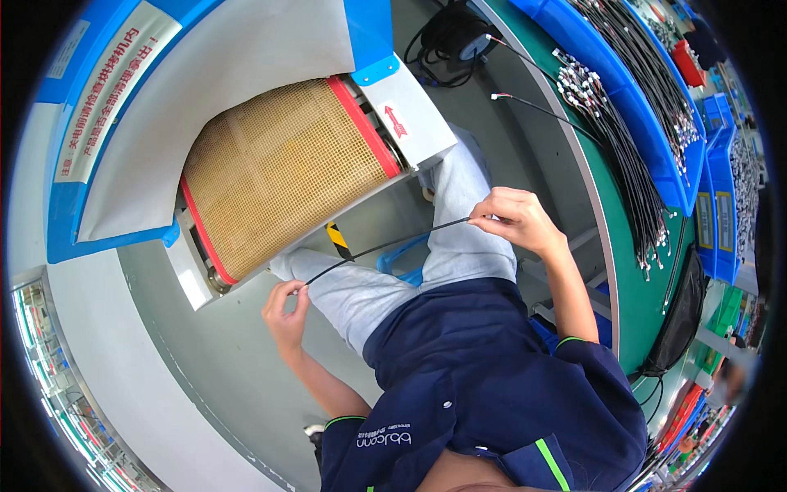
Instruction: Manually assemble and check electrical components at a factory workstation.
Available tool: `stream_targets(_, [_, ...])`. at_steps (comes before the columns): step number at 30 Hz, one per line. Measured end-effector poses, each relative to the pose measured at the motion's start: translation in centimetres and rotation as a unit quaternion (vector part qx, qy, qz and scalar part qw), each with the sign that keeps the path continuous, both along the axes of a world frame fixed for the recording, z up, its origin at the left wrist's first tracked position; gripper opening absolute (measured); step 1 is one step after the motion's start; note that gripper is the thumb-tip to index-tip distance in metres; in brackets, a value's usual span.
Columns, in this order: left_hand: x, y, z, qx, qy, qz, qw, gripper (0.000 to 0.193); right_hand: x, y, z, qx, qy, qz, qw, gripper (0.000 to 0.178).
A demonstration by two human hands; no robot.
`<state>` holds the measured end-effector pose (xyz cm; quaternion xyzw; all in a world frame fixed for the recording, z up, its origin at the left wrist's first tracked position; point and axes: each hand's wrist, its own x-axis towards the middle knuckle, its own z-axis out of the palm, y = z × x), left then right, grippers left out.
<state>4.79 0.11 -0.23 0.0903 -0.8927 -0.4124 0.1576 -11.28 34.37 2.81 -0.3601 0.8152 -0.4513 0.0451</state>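
A thin black cable (385,245) stretches across the space above my lap, bowed slightly between my two hands. My left hand (285,316) pinches its lower left end between thumb and fingers. Its upper right end is pinched by my right hand (518,220), held higher and farther right. The cable's tips are hidden in my fingers. Beyond my left hand lies the tan mesh conveyor belt (287,168) with red edges, running out from under a grey flap (238,82). Neither hand touches the belt.
To my right, a green-topped table (635,307) bears a pile of black cables with white connectors (615,139). Two single cables overhang its edge. Blue bins (689,176) with more cables stand behind. A black cable reel (459,41) sits beyond the conveyor. A black bag (676,316) hangs by the table.
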Motion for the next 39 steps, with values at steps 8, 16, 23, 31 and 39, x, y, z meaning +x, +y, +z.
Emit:
stream_targets(8, [-0.7,-0.8,0.4,-0.026,0.003,-0.009,1.000,0.012,-0.4,-0.4,-0.1,0.019,0.002,0.020,1.000,0.009])
stream_targets(16, [-8.1,-7.0,-1.0,-0.093,-0.015,0.009,0.996,0.008,-2.9,-6.2,-3.9,-0.034,0.094,-0.047,0.994,0.011])
stream_targets(23, [-14.1,-12.0,-2.5,-0.135,0.000,-0.039,0.990,0.012,-5.3,-11.6,-8.1,-0.092,0.072,-0.140,0.983,0.013])
stream_targets(31, [-15.2,-13.8,-4.5,-0.155,-0.013,-0.027,0.988,0.016,-5.6,-12.7,-7.5,0.000,0.146,-0.161,0.976,0.018])
stream_targets(39, [-11.0,-8.4,-2.8,-0.145,0.065,0.027,0.987,0.029,-2.6,-4.1,-1.4,-0.036,0.086,-0.171,0.981,0.020])
